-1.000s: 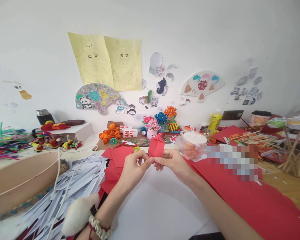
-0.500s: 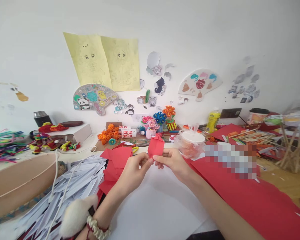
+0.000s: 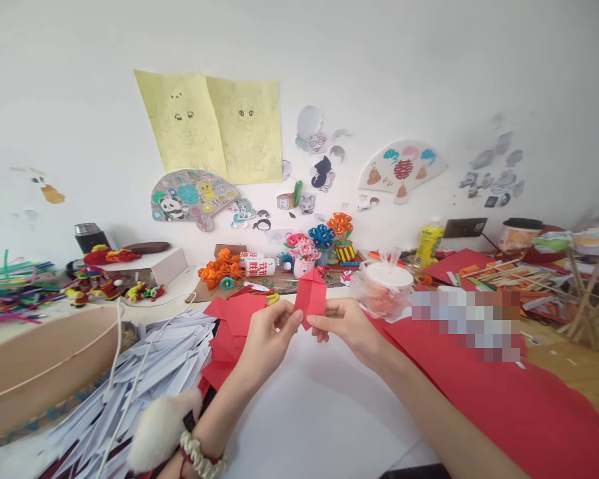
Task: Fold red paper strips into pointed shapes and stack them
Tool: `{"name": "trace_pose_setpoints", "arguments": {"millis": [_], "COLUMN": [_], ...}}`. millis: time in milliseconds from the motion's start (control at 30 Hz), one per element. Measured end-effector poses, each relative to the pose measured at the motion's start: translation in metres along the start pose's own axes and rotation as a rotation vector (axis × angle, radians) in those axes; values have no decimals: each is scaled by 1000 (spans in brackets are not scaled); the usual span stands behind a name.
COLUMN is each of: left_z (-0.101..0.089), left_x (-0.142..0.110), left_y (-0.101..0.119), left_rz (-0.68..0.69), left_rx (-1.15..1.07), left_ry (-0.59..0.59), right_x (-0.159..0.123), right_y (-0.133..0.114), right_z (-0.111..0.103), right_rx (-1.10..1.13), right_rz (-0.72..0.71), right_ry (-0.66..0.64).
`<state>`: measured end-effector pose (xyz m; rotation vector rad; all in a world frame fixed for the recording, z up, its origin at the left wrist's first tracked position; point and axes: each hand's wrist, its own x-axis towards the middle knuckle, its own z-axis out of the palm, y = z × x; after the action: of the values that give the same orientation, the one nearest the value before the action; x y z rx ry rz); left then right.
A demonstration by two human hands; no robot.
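A small piece of folded red paper [image 3: 311,296] is held up between my two hands, above a large white sheet [image 3: 324,399]. My left hand [image 3: 274,329] pinches its left edge near the bottom, thumb in front. From the other side my right hand [image 3: 342,326] grips the lower right corner between thumb and fingers. Creases run across the paper's top and down its face. Beside my left hand lies a stack of red paper pieces [image 3: 234,316], with part of a yellow-handled tool [image 3: 273,299] showing behind it.
White folded strips [image 3: 154,359] are heaped at the left by a tan basket [image 3: 44,346]. Large red sheets [image 3: 459,379] cover the right. A lidded plastic tub [image 3: 387,286] and pipe-cleaner flowers [image 3: 322,243] stand behind my hands. A fluffy white item [image 3: 162,432] touches my left forearm.
The lower part of the red paper has opened downward, so the piece now looks longer and shows a crease. Both hands keep hold of it, and the view has shifted slightly.
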<state>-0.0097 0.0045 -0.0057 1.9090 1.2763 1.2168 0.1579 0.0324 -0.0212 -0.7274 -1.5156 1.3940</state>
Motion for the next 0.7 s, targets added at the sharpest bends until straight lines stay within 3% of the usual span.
{"name": "trace_pose_setpoints", "arguments": {"millis": [333,700], "left_z": [-2,0], "left_x": [-1,2], "left_y": [3,-3], "left_rz": [31,-63], "left_rx": [79,22], "left_ry": [14,1], "right_x": [0,3], "right_y": [-1,1], "right_z": [-3,-5], "right_rx": [26,5], "right_rz": [80,106], "right_ry": [-26,-43]}}
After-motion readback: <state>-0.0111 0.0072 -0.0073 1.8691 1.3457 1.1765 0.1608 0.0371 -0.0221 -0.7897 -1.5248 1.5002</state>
